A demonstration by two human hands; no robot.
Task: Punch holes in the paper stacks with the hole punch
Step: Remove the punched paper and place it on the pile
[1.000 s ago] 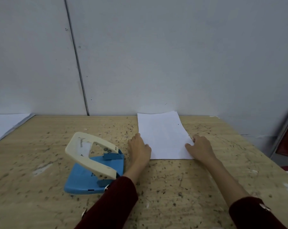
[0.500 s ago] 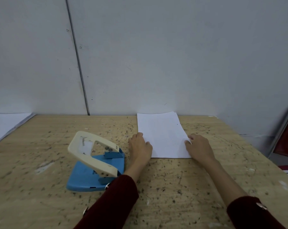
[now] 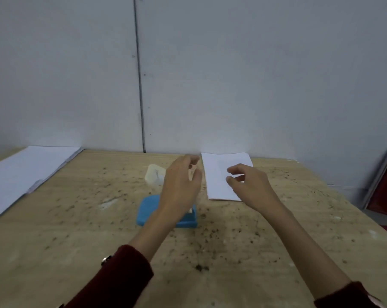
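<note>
**Both hands loose, holding nothing**

Neither hand grips: I see my left hand [image 3: 181, 187] and right hand [image 3: 250, 185] with relaxed fingers above the table [image 3: 77, 230]. Paper [image 3: 217, 174] lies flat by the wall; the punch [image 3: 151, 207] sits just left of it.

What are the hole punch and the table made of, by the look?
Hole punch: probably plastic. The blue base is smooth, matte and evenly coloured, and the cream lever has rounded, moulded-looking edges. Any metal parts are hidden behind the left hand.
Table: looks like light wood or wood-grain laminate, matte, with faint grain lines and dark specks.
</note>
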